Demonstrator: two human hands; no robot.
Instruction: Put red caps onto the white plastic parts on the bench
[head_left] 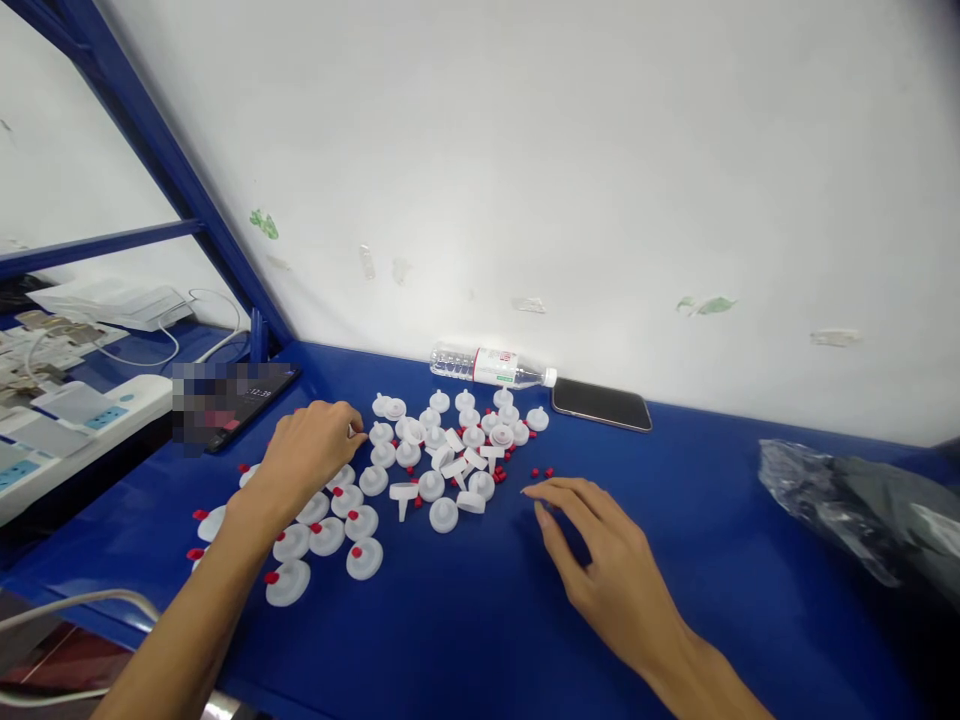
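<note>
Many white round plastic caps with narrow spouts [443, 515] lie on the blue table, some upright and some tipped over. Around my left forearm, several white caps wear small red tips [358, 552]. Loose red tips [501, 475] are scattered among and beside the plain caps. My left hand [315, 445] is over the left edge of the pile with its fingers curled together; what they hold, if anything, is hidden. To the right of the pile, my right hand [607, 560] hovers near loose red tips, thumb and forefinger apart, nothing visible between them.
A clear plastic bottle [491, 366] lies along the wall, beside a dark phone [601, 404]. Another lit phone [247, 400] rests at the left. A power strip [90, 425] and cables are beyond the blue frame [180, 180]. Plastic bags [847, 510] lie at right.
</note>
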